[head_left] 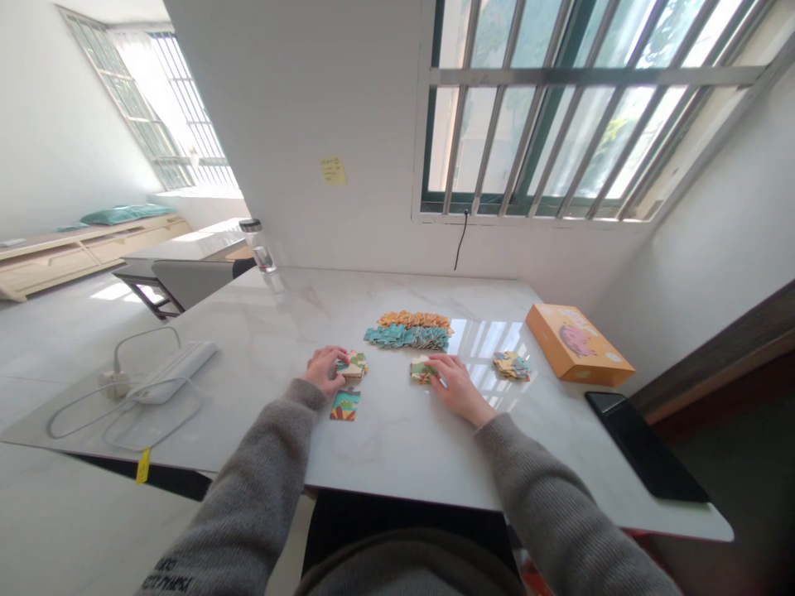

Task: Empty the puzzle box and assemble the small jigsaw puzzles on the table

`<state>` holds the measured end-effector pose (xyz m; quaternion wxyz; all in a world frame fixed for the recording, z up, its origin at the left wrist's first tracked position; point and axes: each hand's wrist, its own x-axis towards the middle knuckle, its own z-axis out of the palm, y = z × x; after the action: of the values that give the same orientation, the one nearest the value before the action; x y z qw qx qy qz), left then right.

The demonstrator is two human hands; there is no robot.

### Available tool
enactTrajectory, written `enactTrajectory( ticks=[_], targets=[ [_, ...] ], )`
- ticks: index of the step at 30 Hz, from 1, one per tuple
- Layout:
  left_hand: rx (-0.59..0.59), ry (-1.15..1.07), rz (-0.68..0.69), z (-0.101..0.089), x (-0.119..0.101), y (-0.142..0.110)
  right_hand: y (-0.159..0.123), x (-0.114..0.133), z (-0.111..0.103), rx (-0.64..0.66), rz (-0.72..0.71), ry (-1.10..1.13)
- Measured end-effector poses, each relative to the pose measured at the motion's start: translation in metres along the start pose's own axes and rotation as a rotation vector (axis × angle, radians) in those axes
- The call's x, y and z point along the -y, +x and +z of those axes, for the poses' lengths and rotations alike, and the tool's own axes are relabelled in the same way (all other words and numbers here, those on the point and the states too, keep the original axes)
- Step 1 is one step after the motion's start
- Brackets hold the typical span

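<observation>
On the white marble table [397,463], my left hand [324,370] curls over a small cluster of jigsaw pieces [353,365]. My right hand [456,389] reaches left, its fingertips on another joined group of jigsaw pieces [422,369]. Between my hands, a colourful puzzle section [344,405] lies just below the left cluster. Farther ahead, teal and orange pieces stand packed in two rows [410,334]. A loose pile of pieces [512,365] sits right of my right hand, beside an orange puzzle box [579,344].
A black tablet [646,447] lies at the table's right edge. A white device with a cable [167,372] rests on a clear mat at the left. A glass bottle [261,248] stands at the far corner. Walls and barred windows surround the table.
</observation>
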<state>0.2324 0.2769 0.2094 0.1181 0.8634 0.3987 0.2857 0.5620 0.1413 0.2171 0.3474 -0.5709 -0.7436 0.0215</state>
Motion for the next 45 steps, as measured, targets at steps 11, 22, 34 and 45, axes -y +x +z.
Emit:
enactTrajectory(
  ticks=[11, 22, 34, 45],
  targets=[
    [-0.156, -0.029, 0.128, -0.008, -0.058, 0.008, 0.005, -0.003, -0.001, 0.071, 0.077, 0.002],
    [0.096, -0.136, 0.307, 0.070, -0.110, 0.037, 0.007, -0.005, -0.005, -0.009, 0.018, 0.031],
    [-0.063, -0.168, 0.383, 0.060, -0.110, 0.034, 0.004, 0.013, -0.015, -0.064, -0.028, 0.248],
    [-0.030, -0.133, 0.452, 0.060, -0.130, 0.020, 0.006, 0.010, -0.005, -0.119, 0.217, 0.638]
  ],
)
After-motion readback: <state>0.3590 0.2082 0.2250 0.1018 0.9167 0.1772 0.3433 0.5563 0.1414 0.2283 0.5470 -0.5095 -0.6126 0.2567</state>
